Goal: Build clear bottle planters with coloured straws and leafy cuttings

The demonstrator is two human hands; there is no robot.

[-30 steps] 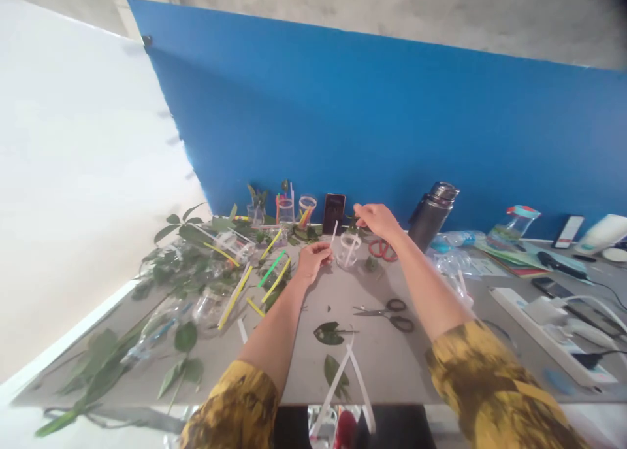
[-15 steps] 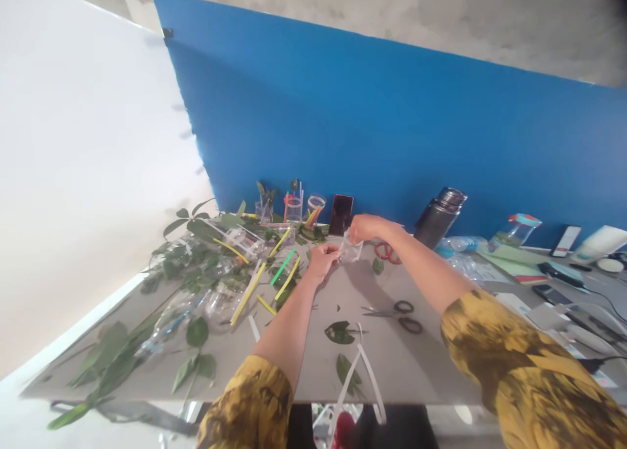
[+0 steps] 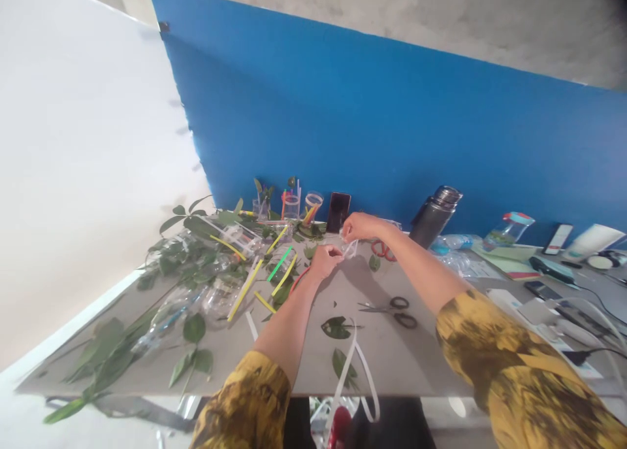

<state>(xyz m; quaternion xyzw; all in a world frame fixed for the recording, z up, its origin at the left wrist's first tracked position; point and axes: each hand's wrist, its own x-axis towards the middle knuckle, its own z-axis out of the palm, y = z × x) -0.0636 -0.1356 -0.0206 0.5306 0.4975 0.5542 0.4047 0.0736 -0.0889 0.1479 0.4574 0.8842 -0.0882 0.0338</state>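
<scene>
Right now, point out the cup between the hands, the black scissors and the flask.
Cup [image 3: 349, 249]: head view, on its clear wall.
Black scissors [image 3: 390, 310]: head view, where blades meet handles.
Flask [image 3: 433, 220]: head view, middle of its dark body.

Straight ahead, it's a big blue panel [image 3: 343, 109] commanding the scene, its top edge sloping down to the right, a small dark fitting [image 3: 164, 26] up near its left corner! Bare grey concrete [image 3: 416, 11] shows above it, a smooth white wall [image 3: 88, 142] glows on the left, soft shadow streaks the blue, and below spreads a wide grey tabletop [image 3: 401, 364]
</scene>
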